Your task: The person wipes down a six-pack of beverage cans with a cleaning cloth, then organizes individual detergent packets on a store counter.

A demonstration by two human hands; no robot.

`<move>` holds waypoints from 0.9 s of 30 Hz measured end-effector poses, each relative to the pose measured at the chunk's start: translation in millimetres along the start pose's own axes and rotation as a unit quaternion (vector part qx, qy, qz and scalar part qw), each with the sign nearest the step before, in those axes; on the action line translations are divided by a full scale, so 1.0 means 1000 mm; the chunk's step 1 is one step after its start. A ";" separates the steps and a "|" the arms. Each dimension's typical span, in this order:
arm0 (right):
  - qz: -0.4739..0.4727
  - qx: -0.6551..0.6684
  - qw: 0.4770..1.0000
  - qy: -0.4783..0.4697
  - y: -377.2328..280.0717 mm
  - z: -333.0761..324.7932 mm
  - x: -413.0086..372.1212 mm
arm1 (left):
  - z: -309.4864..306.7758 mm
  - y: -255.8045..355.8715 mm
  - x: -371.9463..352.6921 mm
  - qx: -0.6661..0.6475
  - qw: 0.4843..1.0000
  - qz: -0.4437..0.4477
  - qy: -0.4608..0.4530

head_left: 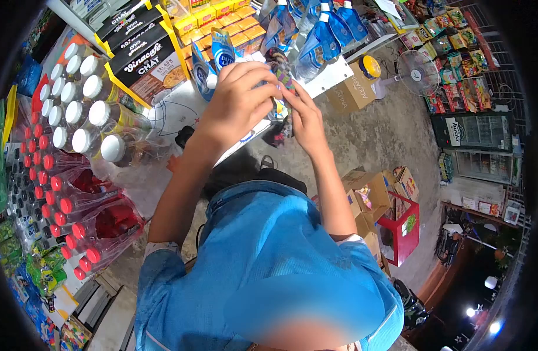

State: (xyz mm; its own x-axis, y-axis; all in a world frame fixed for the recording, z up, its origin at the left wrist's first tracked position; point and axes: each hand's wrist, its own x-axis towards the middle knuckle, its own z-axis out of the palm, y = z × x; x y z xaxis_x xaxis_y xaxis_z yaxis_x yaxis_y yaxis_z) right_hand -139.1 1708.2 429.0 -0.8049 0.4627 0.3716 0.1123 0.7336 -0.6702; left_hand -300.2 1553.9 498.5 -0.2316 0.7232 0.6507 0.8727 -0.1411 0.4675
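One small colourful sachet point(283, 76) sits between two hands: the left hand point(237, 102) has its fingers curled shut over the top, and the right hand point(307, 120) pinches the lower edge. An uneven pull could tear it or drop it. Just beyond the fingers hang at least four blue pouches point(327, 35).
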 end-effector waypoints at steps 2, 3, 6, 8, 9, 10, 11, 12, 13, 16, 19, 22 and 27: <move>0.028 -0.022 0.998 -0.044 0.019 -0.004 -0.005 | -0.009 0.004 0.006 -0.014 0.998 0.037 -0.042; 0.033 -0.020 0.998 -0.041 0.029 -0.005 -0.013 | -0.009 0.004 0.006 -0.016 0.998 0.039 -0.047; 0.053 -0.078 0.994 -0.059 0.037 -0.010 -0.019 | -0.010 0.002 0.014 -0.026 0.996 0.065 -0.059; 0.051 -0.055 0.996 -0.051 0.029 -0.018 -0.021 | -0.017 0.007 0.022 -0.004 0.995 0.055 -0.085; 0.050 -0.036 0.997 -0.039 0.025 -0.022 -0.023 | -0.018 0.009 0.026 0.015 0.993 0.050 -0.110; 0.068 -0.027 0.997 -0.028 0.022 -0.026 -0.024 | -0.018 0.010 0.030 0.018 0.993 0.052 -0.109; 0.066 -0.027 0.997 -0.026 0.020 -0.029 -0.026 | -0.017 0.011 0.033 0.032 0.993 0.068 -0.092; 0.083 -0.007 0.996 -0.007 0.018 -0.032 -0.027 | -0.017 0.011 0.036 0.046 0.992 0.084 -0.077; 0.099 0.012 0.995 0.012 0.016 -0.035 -0.027 | -0.016 0.009 0.040 0.049 0.992 0.085 -0.077; 0.089 0.004 0.996 0.026 0.013 -0.044 -0.030 | -0.013 0.003 0.061 0.065 0.984 0.156 -0.060; 0.112 0.046 0.992 0.030 0.011 -0.047 -0.031 | -0.027 0.004 0.095 0.215 0.947 0.149 -0.188; 0.100 0.040 0.993 0.042 0.011 -0.043 -0.035 | -0.038 0.002 0.111 0.196 0.951 0.173 -0.164; 0.108 0.035 0.993 0.028 0.005 -0.038 -0.034 | -0.039 0.000 0.121 0.202 0.951 0.189 -0.137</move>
State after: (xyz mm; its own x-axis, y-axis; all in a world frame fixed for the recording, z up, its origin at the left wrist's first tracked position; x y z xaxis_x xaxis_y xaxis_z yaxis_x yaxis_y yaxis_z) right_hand -88.7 1714.8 437.6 -0.7321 0.6339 0.2492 0.2356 0.5790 -0.7806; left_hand -345.4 1615.1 601.0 0.2037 0.8296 0.5199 0.9782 -0.1949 -0.0723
